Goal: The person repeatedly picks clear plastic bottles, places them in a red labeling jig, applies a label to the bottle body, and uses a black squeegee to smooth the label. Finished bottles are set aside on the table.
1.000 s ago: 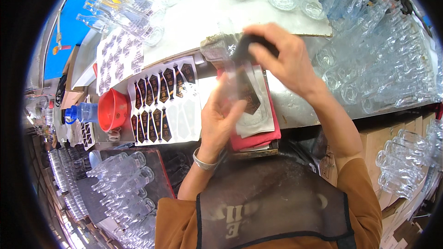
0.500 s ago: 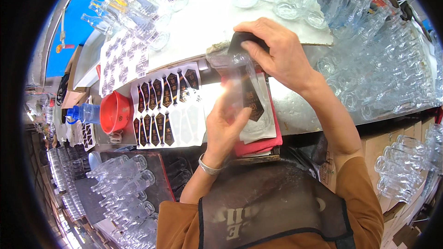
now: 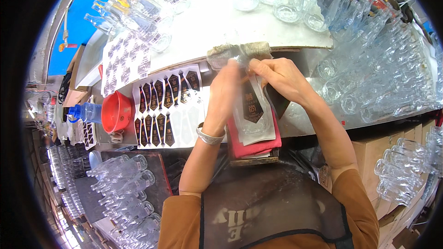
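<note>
A clear glass bottle lies on its back in front of me, its neck pointing away and resting on a rolled grey cloth. On it sits a black tie-shaped label with orange-gold print. My left hand, smeared by motion, is at the left side of the bottle's neck; its fingers do not show clearly. My right hand is closed, thumb and forefinger pinched beside the neck. A flat black scraper sticks out below its palm. Under the bottle are a white cloth and a red cloth.
Left of the bottle lies a sheet of black labels, partly used. Beyond it are another label sheet, a red bowl and a blue plastic bottle. Glass bottles crowd the right, the back and the lower left.
My right hand has come down from the bottle's neck end toward me, the black scraper now below its palm. My left hand has moved up to the neck, uncovering the label's lower part.
</note>
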A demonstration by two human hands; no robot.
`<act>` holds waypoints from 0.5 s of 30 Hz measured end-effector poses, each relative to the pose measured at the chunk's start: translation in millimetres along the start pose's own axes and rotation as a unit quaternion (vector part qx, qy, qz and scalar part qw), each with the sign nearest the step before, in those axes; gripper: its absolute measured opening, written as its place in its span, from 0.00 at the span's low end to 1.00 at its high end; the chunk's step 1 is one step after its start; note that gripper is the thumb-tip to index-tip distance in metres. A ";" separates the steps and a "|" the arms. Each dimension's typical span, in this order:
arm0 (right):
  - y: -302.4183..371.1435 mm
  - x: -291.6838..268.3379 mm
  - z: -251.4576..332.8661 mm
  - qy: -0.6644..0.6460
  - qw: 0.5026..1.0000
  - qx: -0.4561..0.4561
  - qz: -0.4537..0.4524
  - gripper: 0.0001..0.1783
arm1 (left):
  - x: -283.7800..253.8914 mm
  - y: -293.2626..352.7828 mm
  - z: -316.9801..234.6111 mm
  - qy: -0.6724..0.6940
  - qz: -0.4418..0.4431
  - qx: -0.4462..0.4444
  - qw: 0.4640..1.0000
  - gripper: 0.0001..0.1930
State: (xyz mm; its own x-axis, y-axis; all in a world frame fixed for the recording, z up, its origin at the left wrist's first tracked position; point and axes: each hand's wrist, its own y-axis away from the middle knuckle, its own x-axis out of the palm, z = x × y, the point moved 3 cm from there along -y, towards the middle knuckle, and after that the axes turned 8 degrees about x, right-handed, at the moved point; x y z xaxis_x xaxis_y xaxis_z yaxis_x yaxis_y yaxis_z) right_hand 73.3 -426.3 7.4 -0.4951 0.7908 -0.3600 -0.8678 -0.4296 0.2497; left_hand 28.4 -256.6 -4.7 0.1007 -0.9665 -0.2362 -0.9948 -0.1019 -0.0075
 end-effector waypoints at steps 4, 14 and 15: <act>-8.4 6.6 9.4 0.024 1.000 0.002 -0.004 0.35 | 9.5 2.6 2.4 0.027 -0.026 0.012 0.999 0.31; -11.1 5.2 13.0 0.042 0.999 0.007 0.004 0.36 | 10.0 4.5 8.9 0.054 -0.013 0.033 0.998 0.30; -12.1 4.7 11.8 0.022 1.000 0.009 0.013 0.36 | 11.3 4.1 10.8 0.066 -0.018 0.036 0.997 0.29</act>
State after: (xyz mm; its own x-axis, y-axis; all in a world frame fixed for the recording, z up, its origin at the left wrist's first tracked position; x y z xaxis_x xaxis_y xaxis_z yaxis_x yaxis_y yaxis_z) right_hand 82.0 -412.2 13.3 -0.5200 0.7588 -0.3922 -0.8534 -0.4423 0.2758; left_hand 25.3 -265.4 -17.9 0.1338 -0.9854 -0.1052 -0.9885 -0.1252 -0.0845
